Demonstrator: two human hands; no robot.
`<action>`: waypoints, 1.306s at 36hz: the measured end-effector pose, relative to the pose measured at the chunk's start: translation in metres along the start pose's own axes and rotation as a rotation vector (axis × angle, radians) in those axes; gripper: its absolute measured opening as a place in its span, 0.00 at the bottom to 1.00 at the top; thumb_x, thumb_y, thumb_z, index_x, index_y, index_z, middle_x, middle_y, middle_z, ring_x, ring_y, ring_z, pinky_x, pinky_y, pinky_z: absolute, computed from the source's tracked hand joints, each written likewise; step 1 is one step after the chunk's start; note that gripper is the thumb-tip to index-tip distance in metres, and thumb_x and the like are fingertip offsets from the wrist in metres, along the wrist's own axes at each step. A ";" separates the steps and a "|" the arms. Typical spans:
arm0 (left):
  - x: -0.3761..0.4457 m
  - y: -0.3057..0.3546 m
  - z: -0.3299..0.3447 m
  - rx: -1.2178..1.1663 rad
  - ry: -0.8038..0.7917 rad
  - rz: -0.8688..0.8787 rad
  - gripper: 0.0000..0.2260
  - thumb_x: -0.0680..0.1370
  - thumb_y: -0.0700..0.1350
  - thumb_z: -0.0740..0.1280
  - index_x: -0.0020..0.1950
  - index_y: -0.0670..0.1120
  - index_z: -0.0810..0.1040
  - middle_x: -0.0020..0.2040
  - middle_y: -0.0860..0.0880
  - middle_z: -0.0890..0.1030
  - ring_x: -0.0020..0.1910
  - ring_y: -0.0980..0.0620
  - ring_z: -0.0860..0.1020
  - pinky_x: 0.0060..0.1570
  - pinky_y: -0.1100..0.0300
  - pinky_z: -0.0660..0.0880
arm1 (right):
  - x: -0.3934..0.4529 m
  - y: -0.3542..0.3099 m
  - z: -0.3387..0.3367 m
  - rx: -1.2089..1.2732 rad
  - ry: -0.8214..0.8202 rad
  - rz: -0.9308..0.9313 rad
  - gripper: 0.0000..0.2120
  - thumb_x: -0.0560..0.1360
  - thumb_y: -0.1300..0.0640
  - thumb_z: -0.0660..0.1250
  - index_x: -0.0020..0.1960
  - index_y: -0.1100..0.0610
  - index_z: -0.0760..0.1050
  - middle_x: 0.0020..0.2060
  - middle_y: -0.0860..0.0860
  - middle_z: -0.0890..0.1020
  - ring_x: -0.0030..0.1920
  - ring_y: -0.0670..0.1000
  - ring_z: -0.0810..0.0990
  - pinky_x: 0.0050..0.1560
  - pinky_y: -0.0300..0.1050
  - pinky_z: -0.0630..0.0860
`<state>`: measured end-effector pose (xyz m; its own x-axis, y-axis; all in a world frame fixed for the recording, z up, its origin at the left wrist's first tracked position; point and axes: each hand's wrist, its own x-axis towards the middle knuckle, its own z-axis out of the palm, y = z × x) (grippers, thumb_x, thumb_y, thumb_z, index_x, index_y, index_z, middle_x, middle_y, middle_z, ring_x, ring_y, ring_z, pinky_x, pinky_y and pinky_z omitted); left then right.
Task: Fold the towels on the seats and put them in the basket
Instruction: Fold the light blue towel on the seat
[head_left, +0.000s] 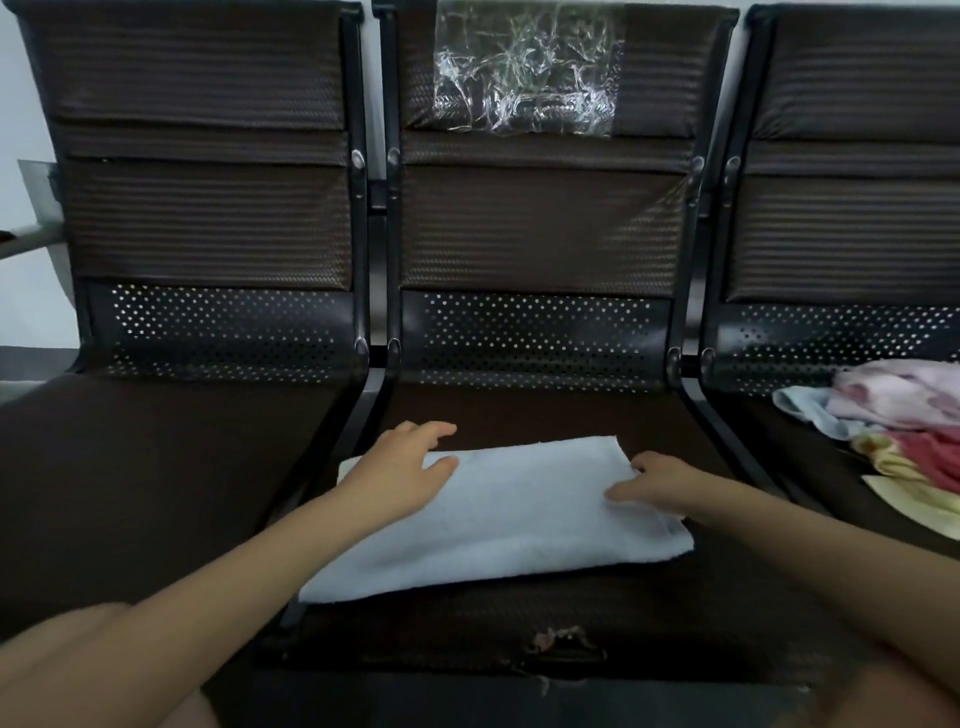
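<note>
Nearest the camera, two bare forearms reach in over the worn front edge of the middle seat (545, 629), where the covering is torn. On that seat lies a pale blue towel (498, 519), already folded into a flat oblong and slightly askew, its left end overhanging the gap toward the left seat (156, 467).

The left hand (402, 465) rests flat on the towel's far left corner, fingers straight and spread, pressing rather than gripping. The right hand (652, 480) is at the far right edge with fingers curled; they seem to pinch or tuck under that edge, though the contact is partly hidden by the hand itself.

The towel looks soft, light and limp, so it will likely sag and unfold if lifted by one corner. A sound hold would be along the short edges with both hands, or a palm slid beneath the whole stack. The terry surface should not slip on the seat.

There is open seat behind the towel up to the perforated backrest, and the left seat offers room to sweep across. The metal frame rails between seats are hard edges the cloth could catch on.

Farther right, on the right seat (769, 447), a loose heap of towels (904, 415) in pink, light blue, red and yellow waits unfolded. Farthest off, a crumpled clear plastic sheet (527, 67) is stuck on the middle backrest. No basket is in view.
</note>
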<state>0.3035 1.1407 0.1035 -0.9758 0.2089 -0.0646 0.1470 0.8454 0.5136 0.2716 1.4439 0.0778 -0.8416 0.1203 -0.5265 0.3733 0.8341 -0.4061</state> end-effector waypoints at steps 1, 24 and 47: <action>0.000 0.006 0.001 0.000 -0.015 -0.011 0.21 0.81 0.51 0.60 0.75 0.53 0.64 0.68 0.48 0.70 0.67 0.51 0.68 0.65 0.58 0.67 | -0.004 0.000 -0.001 0.020 -0.021 0.008 0.37 0.74 0.44 0.69 0.75 0.59 0.60 0.71 0.56 0.66 0.67 0.56 0.69 0.56 0.48 0.71; -0.034 0.043 0.110 0.239 0.011 0.038 0.22 0.81 0.60 0.54 0.74 0.56 0.64 0.74 0.52 0.64 0.72 0.51 0.61 0.70 0.55 0.58 | -0.062 0.014 0.061 0.980 0.398 0.027 0.46 0.70 0.55 0.76 0.78 0.57 0.51 0.71 0.58 0.67 0.66 0.60 0.72 0.62 0.57 0.75; -0.026 -0.002 0.057 -0.736 0.144 -0.375 0.16 0.83 0.46 0.57 0.70 0.49 0.70 0.50 0.49 0.79 0.50 0.49 0.78 0.57 0.50 0.77 | -0.082 -0.057 0.113 0.151 0.158 -0.696 0.16 0.80 0.59 0.61 0.64 0.46 0.75 0.54 0.41 0.80 0.54 0.40 0.78 0.53 0.31 0.72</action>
<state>0.3378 1.1613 0.0554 -0.9574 -0.1291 -0.2584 -0.2860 0.2991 0.9103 0.3638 1.3250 0.0598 -0.9456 -0.3253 0.0012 -0.2292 0.6635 -0.7122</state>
